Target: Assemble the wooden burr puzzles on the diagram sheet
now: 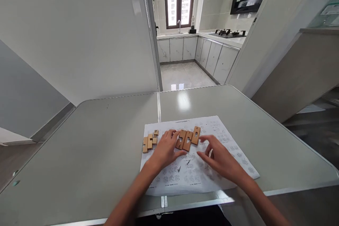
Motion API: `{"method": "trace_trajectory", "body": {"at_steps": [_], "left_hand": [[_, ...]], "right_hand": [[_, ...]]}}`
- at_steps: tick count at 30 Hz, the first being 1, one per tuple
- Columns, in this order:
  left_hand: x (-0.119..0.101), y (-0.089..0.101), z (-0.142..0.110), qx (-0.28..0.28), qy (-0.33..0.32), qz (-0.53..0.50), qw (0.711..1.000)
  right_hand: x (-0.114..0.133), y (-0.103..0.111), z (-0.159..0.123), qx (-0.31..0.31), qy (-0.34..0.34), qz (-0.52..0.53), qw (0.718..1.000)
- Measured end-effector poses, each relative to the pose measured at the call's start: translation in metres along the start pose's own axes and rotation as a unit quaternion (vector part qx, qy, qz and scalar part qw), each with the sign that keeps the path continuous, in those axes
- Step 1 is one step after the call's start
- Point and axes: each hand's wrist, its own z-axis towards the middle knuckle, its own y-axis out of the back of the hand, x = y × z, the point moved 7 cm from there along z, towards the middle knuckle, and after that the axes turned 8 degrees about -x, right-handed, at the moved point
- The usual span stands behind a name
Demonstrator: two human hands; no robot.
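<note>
My left hand point(166, 150) rests at the left of a notched wooden puzzle piece point(181, 139) marked with a number. Its index finger is at the piece's upper end and its thumb at the lower end, gripping it. A second notched piece point(187, 141) lies against that one. Right of them, slightly farther up, is a slotted piece point(196, 135) marked 2. My right hand point(218, 157) hovers beside it, thumb and fingers apart, with nothing between them. Several smaller wooden pieces point(150, 141) stand close together left of my left hand, partly near its knuckles.
Beneath the pieces lies a printed instruction sheet point(212, 127) with diagrams. It covers part of a grey-green table point(106, 155) with a metal seam. Past the far table edge are a kitchen floor point(182, 74), marble-patterned cabinets point(176, 49) and a gas stove point(230, 34).
</note>
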Motion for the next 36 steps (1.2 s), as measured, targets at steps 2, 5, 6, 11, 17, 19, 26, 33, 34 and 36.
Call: {"method": "trace_trajectory", "body": {"at_steps": [2,5,6,11,17,19,26,33,34,36], "left_hand": [[0.002,0.001,0.005,0.004,0.006,-0.007,1.0],[0.003,0.002,0.01,0.024,0.012,-0.014,1.0],[0.004,0.003,0.011,0.035,0.016,-0.011,0.999],[0.004,0.008,0.019,0.067,0.051,0.046,0.995],[0.007,0.007,0.023,0.068,0.074,0.07,0.993],[0.01,0.006,0.024,0.062,0.087,0.06,0.992],[0.023,0.007,0.026,-0.028,0.119,-0.058,0.991],[0.033,-0.005,0.02,-0.08,0.192,-0.419,0.884],[0.034,-0.007,0.02,-0.086,0.206,-0.455,0.862],[0.035,-0.01,0.02,-0.091,0.226,-0.517,0.821]], "right_hand": [[-0.005,0.004,0.016,-0.008,0.005,-0.031,0.999],[-0.017,-0.002,0.036,0.038,-0.002,-0.044,0.998],[-0.021,-0.004,0.041,0.051,-0.001,-0.055,0.997],[-0.032,-0.007,0.061,0.057,0.01,-0.095,0.994],[-0.035,0.004,0.076,0.043,0.023,-0.098,0.994],[-0.029,0.009,0.081,0.025,0.049,-0.071,0.996],[0.004,-0.003,0.094,0.0,0.151,0.093,0.984],[0.009,-0.016,0.095,-0.047,0.143,0.25,0.956],[0.008,-0.015,0.096,-0.054,0.143,0.263,0.953],[0.005,-0.013,0.098,-0.062,0.141,0.286,0.946]]}}
